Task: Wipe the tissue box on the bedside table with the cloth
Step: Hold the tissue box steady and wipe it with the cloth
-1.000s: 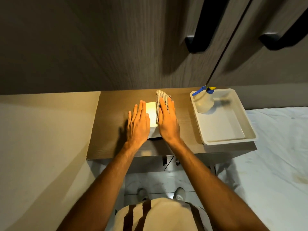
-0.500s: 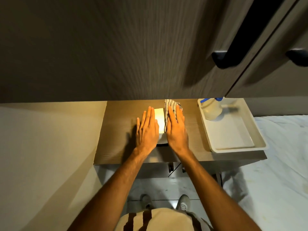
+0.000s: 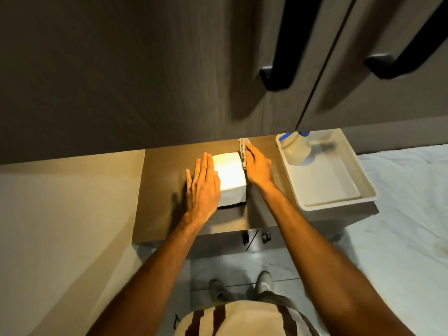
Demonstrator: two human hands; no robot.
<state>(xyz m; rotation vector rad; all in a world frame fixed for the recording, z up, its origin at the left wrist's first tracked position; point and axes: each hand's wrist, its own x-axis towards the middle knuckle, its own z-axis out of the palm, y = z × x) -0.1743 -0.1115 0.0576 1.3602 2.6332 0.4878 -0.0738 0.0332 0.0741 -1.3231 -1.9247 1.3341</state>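
A white tissue box stands brightly lit on the wooden bedside table. My left hand lies flat against the box's left side with fingers straight and together. My right hand presses a checked cloth against the box's right side; only a strip of the cloth shows past my fingers. The top of the box is uncovered.
A white tray sits on the right part of the table with a spray bottle in its far corner. Wardrobe doors with black handles hang above. A white bed lies to the right, a beige wall to the left.
My right hand with the cloth has slid off the top of the box and down onto its right side. My left hand stays on the left side. The camera has shifted.
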